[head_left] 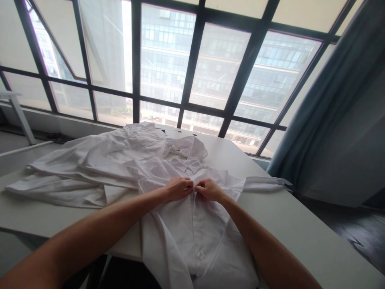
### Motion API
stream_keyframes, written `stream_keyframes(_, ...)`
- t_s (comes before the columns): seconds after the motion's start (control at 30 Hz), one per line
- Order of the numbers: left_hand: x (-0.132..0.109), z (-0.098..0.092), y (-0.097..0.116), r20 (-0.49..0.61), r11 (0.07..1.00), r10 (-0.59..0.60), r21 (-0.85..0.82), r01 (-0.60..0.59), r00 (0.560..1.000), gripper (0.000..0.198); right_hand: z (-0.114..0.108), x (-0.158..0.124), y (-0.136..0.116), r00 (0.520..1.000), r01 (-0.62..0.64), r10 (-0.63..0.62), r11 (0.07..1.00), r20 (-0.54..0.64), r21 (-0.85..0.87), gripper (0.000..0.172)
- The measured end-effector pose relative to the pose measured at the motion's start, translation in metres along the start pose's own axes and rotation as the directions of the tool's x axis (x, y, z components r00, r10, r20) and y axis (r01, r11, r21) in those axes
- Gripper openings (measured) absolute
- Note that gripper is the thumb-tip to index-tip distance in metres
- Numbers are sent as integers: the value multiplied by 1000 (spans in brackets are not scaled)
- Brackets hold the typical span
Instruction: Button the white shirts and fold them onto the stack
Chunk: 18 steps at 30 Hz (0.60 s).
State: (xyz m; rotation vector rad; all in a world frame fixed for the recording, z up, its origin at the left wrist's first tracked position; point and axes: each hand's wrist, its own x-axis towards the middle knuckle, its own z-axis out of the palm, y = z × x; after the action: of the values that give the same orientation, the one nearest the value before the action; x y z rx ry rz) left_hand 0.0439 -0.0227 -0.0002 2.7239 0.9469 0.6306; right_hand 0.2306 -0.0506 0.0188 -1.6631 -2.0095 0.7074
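Note:
A white button-up shirt [192, 228] lies front-up on the white table [300, 224], its collar away from me and its hem hanging over the near edge. My left hand [179, 188] and my right hand [208, 189] meet at the shirt's front placket just below the collar. Both are closed in a pinch on the fabric, fingertips almost touching. Whatever sits between the fingers is too small to make out. One sleeve [264, 184] stretches out to the right.
More white garments [99, 164] lie heaped across the left half of the table. Behind it is a large dark-framed window [192, 72]. A blue-grey curtain [327, 116] hangs at the right. A pale stand leg [21, 116] is at the far left.

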Motion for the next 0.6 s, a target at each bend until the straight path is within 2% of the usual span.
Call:
stream_keyframes(0.1, 0, -1, 2, -22, 993, 93, -64, -95, 995, 23, 1, 3, 5, 991, 97, -113, 978, -73, -187, 18)
stream_keyframes(0.17, 0, -6, 4, -55, 982, 122, -139, -128, 991, 23, -2, 4, 6, 984, 113, -144, 957, -103, -266, 15)
stream_keyframes(0.23, 1, -17, 4, -41, 970, 115, -213, -121, 992, 18, -9, 2, 8, 992, 46, -80, 948, -94, -315, 14)
stream_keyframes(0.27, 0, -24, 3, -1, 963, 107, -248, -104, 994, 15, -15, 1, 9, 996, -14, -15, 939, -83, -344, 13)
stream_keyframes(0.33, -4, -40, -1, 148, 946, 86, -322, -35, 985, 10, -28, -4, 12, 990, -139, 130, 907, -48, -398, 11)
stream_keyframes(0.37, -6, -48, -3, 257, 933, 78, -360, 21, 963, 11, -34, -7, 13, 983, -177, 177, 893, -38, -415, 10)
stream_keyframes(0.4, -9, -54, -4, 381, 914, 78, -396, 86, 921, 12, -39, -9, 13, 982, -184, 181, 888, -48, -421, 11)
stream_keyframes(0.47, -13, -63, -5, 577, 884, 95, -423, 198, 811, 15, -43, -13, 12, 989, -91, 33, 906, -146, -414, 18)
stream_keyframes(0.5, -13, -64, -4, 602, 888, 94, -411, 207, 793, 18, -43, -14, 10, 972, -5, -90, 914, -215, -405, 23)
stream_keyframes(0.53, -13, -64, -3, 559, 908, 74, -380, 176, 826, 21, -41, -14, 8, 938, 85, -208, 914, -278, -396, 27)
stream_keyframes(0.57, -11, -61, -2, 443, 938, 41, -325, 118, 895, 23, -38, -13, 6, 900, 163, -297, 908, -318, -386, 28)
stream_keyframes(0.6, -9, -58, -1, 276, 969, 18, -243, 51, 961, 25, -34, -11, 4, 880, 215, -346, 902, -326, -375, 27)
